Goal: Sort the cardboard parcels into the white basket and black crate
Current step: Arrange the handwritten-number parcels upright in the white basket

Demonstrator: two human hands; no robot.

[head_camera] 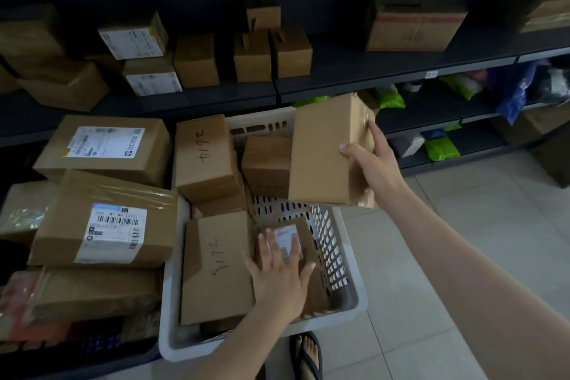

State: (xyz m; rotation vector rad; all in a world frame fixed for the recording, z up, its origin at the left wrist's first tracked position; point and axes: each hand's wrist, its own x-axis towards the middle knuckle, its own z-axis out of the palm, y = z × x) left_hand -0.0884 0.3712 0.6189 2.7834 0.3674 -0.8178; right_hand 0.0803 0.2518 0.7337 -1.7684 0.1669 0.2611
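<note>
The white basket (345, 259) stands on the floor in the middle and holds several cardboard parcels, two with handwritten numbers (216, 268) (203, 157). My right hand (367, 160) grips a plain brown parcel (324, 151) by its right side and holds it tilted above the basket's right half. My left hand (280, 274) lies flat, fingers spread, on a small labelled parcel (305, 244) inside the basket near its right wall. The black crate (92, 358) sits at the lower left, piled with larger labelled parcels (105, 225); only its dark front edge shows.
Dark shelving runs across the back with more cardboard boxes (253, 52) and a large box (413, 25) on it. Lower shelves at the right hold green (441, 148) and blue bags. Pale floor tiles lie to the right. My sandalled foot (307, 355) stands just below the basket.
</note>
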